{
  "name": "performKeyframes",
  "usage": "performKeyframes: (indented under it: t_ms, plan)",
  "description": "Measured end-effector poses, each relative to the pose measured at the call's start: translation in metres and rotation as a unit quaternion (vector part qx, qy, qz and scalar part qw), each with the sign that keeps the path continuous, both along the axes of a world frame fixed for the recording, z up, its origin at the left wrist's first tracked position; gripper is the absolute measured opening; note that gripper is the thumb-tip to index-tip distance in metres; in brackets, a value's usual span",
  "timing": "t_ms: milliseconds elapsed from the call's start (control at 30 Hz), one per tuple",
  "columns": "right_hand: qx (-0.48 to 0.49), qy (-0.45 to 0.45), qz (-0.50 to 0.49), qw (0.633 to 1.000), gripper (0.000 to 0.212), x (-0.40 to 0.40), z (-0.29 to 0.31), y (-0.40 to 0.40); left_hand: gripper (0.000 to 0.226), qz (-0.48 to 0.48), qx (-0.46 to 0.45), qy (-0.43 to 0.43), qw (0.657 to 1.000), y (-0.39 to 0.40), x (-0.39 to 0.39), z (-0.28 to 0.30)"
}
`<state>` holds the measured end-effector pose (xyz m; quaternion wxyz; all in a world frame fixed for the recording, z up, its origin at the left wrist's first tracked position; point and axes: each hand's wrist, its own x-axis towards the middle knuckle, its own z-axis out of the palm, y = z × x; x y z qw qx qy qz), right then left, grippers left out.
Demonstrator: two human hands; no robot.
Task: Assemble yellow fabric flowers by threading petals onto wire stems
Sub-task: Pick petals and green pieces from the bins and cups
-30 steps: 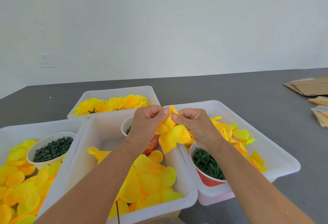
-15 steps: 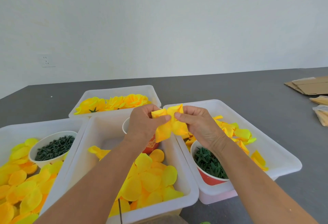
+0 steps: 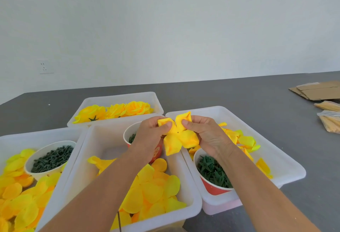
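Both hands are up over the middle of the table, and between them sits a yellow four-lobed fabric petal piece (image 3: 179,136) with a small dark hole at its centre. The left hand (image 3: 149,136) pinches the upper-left lobe, thumb pressed on top and the other fingers curled underneath; the right hand (image 3: 207,136) pinches the upper-right lobe the same way, thumb tip flat on the cloth. The piece hangs in the air, above the seam between two white plastic bins. Below the left forearm, the centre white plastic bin (image 3: 88,158) holds a heap of loose round yellow fabric petals (image 3: 156,191) and a red paper cup (image 3: 128,136) with something dark green inside, hard to make out behind the hand. The right white plastic bin (image 3: 287,163) carries a second red paper cup of green star-shaped calyx pieces (image 3: 213,172) with more yellow petals scattered past it. Far left, a white bowl of dark green stem pieces (image 3: 52,158) stands among petals. At the back, a bin of finished yellow fabric flowers (image 3: 117,110). Flattened brown cardboard (image 3: 318,90) lies on the grey tabletop (image 3: 239,99), far right.
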<state>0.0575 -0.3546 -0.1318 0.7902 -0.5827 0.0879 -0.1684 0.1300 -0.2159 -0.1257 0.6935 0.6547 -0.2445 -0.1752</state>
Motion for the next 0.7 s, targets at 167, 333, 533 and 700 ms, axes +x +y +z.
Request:
performKeyframes:
  t_ms: [167,333,533,700]
  plan:
    - [-0.081,0.021,-0.003,0.997,0.018,-0.0005,-0.003,0.0011,0.008,0.077,-0.022,-0.028,0.996,0.0023,0.003,0.0015]
    - [-0.101,0.022,-0.055,0.993,0.022,-0.0014,-0.0028,0.0021,0.02,0.087,0.002,-0.035,0.996,0.0028,0.0021,0.0016]
    - [-0.116,0.04,-0.068,0.99,0.022,-0.003,-0.0024,0.004,0.047,0.091,0.029,0.017,0.995,0.0031,0.0014,0.0001]
    - [-0.076,0.005,-0.043,0.996,0.017,-0.003,-0.0001,0.0032,0.047,0.097,-0.039,0.067,0.992,0.002,0.0007,0.0051]
